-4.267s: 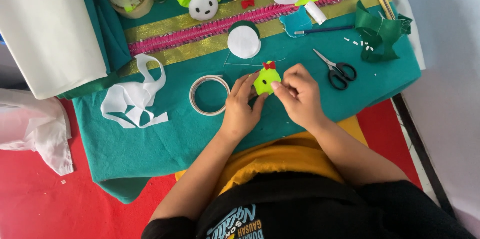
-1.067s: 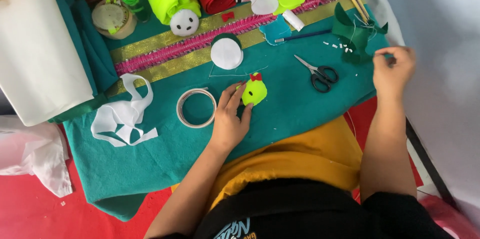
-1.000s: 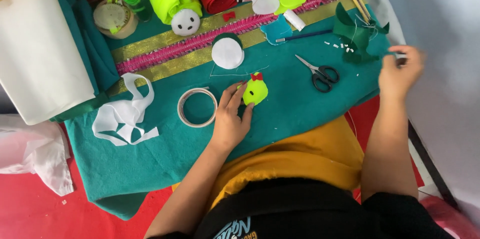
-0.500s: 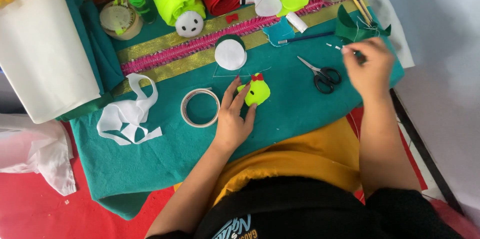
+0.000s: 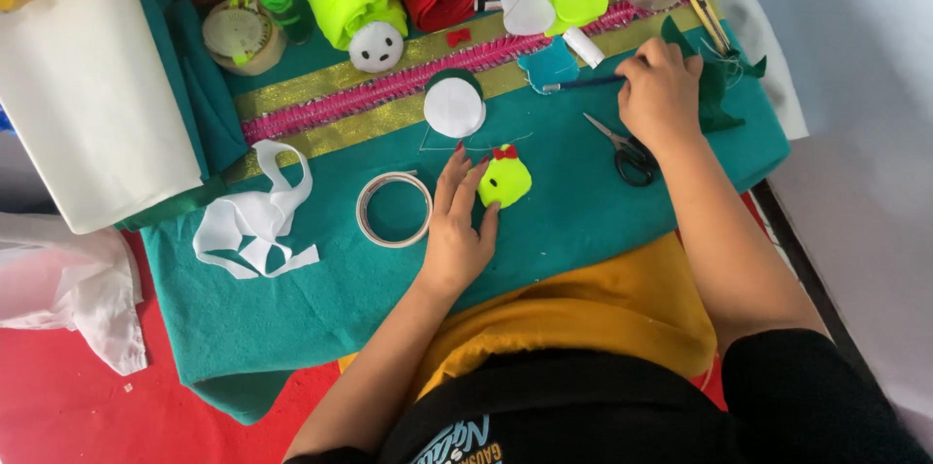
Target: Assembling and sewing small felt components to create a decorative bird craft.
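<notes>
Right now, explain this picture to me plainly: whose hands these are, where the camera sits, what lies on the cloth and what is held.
One camera, worn on a person's head, looks down at their own two bare hands; there is no machine. The left hand rests on a teal cloth, fingers touching a small yellow-green felt figure with a red bow. The right hand reaches to the far side, at a blue pen and green felt scraps; whether it grips anything cannot be told. Also on the cloth: scissors, a tape ring, a white felt disc and white scraps.
</notes>
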